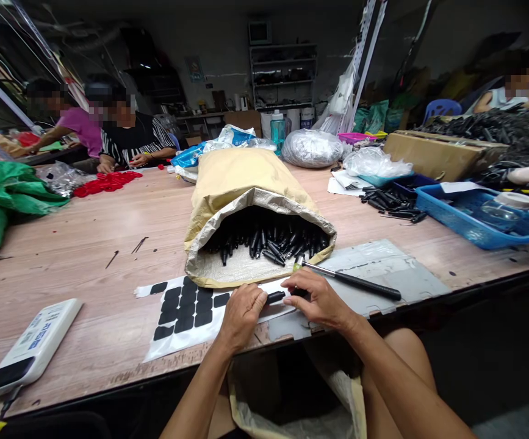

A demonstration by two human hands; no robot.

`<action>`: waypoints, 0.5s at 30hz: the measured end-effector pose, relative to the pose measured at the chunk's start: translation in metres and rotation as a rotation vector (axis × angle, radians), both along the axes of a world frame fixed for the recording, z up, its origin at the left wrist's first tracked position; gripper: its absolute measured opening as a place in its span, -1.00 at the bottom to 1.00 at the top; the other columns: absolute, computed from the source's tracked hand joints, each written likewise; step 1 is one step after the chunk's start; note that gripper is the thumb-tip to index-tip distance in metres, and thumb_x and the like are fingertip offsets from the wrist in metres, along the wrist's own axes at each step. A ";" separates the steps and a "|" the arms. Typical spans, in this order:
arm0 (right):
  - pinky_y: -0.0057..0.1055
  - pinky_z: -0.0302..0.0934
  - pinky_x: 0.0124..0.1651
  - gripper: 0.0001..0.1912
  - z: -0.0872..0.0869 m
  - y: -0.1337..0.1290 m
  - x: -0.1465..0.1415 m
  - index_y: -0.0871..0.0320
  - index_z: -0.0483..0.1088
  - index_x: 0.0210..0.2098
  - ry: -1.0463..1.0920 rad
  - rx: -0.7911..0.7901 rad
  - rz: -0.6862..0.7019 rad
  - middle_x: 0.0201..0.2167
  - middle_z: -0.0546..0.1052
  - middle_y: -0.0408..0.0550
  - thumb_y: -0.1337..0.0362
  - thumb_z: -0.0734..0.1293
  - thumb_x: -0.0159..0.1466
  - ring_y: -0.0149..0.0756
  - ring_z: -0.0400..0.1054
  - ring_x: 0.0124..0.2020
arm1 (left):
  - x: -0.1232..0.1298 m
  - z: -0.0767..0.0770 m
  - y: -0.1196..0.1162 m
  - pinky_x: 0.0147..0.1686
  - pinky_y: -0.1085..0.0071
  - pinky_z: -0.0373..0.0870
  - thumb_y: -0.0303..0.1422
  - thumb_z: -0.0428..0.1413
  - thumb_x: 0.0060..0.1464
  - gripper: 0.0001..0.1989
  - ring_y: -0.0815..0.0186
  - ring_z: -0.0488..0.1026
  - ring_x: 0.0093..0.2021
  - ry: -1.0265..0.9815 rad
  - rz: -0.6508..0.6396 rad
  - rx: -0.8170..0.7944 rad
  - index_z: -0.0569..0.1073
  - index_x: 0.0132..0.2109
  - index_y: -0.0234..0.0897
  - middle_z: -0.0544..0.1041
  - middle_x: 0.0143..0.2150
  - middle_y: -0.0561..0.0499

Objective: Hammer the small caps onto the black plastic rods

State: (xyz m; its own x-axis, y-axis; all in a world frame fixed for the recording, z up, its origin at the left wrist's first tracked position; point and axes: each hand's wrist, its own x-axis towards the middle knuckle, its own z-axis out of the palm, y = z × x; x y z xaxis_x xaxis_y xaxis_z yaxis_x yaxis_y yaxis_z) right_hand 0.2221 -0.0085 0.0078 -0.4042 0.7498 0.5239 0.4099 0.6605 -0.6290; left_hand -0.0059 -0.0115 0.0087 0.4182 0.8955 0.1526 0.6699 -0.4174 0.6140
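Note:
My left hand (243, 314) is closed around a small black cylindrical part (275, 297), whose end sticks out to the right. Just beside that end, my right hand (318, 299) has its fingers curled together; a dark piece shows beneath them, too hidden to name. Under and left of my hands lies a white sheet (186, 341) with rows of black rounded-square stickers (186, 311). A hammer (356, 281) with a black grip rests behind my right hand. Directly ahead, a yellow woven sack (246, 171) lies with its mouth toward me, and black pen-shaped parts (264, 241) fill it.
A white power bank (33, 344) with a cable lies at left. A grey plate (383, 262) is under the hammer. At right are a blue tray (484, 228) and a cardboard box (438, 152). An open sack (356, 405) stands below the table edge. Other people sit across.

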 end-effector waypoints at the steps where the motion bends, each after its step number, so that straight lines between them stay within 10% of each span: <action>1: -0.25 0.23 -0.06 -0.80 0.002 0.000 0.004 0.09 0.48 -0.11 0.010 0.010 -0.022 -0.26 0.54 -0.07 0.29 0.42 0.26 -0.25 0.35 -0.20 | 0.000 0.000 0.000 -0.20 0.29 0.17 -0.20 -0.20 0.41 -0.56 0.23 0.31 -0.23 0.000 0.003 -0.001 0.34 -0.40 -0.24 0.41 -0.33 0.01; 10: -0.24 0.20 -0.01 -0.84 -0.002 0.019 0.048 0.09 0.50 -0.14 -0.260 0.133 -0.571 -0.23 0.55 -0.03 0.28 0.34 0.29 -0.16 0.34 -0.15 | 0.001 0.000 0.000 -0.20 0.30 0.16 -0.21 -0.12 0.37 -0.61 0.22 0.33 -0.23 -0.024 0.009 -0.002 0.35 -0.41 -0.24 0.42 -0.34 0.02; 15: -0.31 0.17 -0.03 -0.84 -0.011 0.018 0.050 0.07 0.48 -0.15 -0.436 0.110 -0.644 -0.19 0.54 -0.04 0.27 0.27 0.34 -0.18 0.36 -0.12 | 0.001 0.005 -0.004 -0.16 0.31 0.21 -0.23 0.11 0.20 -0.84 0.21 0.38 -0.19 -0.101 0.040 -0.035 0.45 -0.28 -0.21 0.47 -0.27 0.04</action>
State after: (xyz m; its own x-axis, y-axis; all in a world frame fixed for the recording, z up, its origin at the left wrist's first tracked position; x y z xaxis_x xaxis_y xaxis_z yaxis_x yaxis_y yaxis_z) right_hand 0.2719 0.0099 -0.0029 -0.0934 0.8593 0.5029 0.9281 0.2580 -0.2684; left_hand -0.0046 -0.0152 0.0136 0.3662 0.9166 0.1606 0.6194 -0.3689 0.6930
